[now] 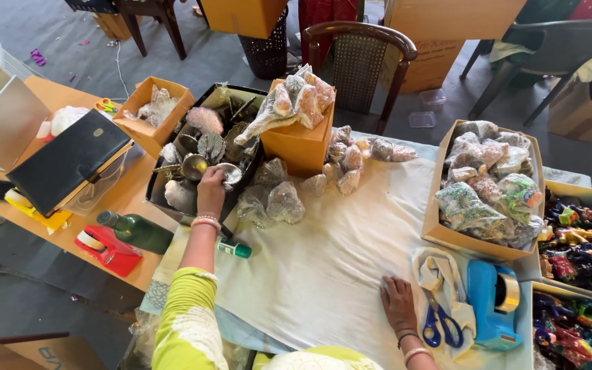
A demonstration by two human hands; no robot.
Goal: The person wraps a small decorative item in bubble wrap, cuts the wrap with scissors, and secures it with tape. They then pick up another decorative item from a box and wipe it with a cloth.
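Just ahead of the left hand sits the black box of silvery metal pieces; its fingers are curled over a small silver bowl at the box's near edge. Nearer the body, the right hand rests flat and empty on the white cloth, blue-handled scissors just beside it.

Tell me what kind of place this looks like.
Probably a small craft packing workspace. Cardboard boxes of plastic-wrapped ornaments crowd a cloth-covered table, a blue tape dispenser and scissors lie by the right hand, and the left hand reaches into a box of metal pieces.
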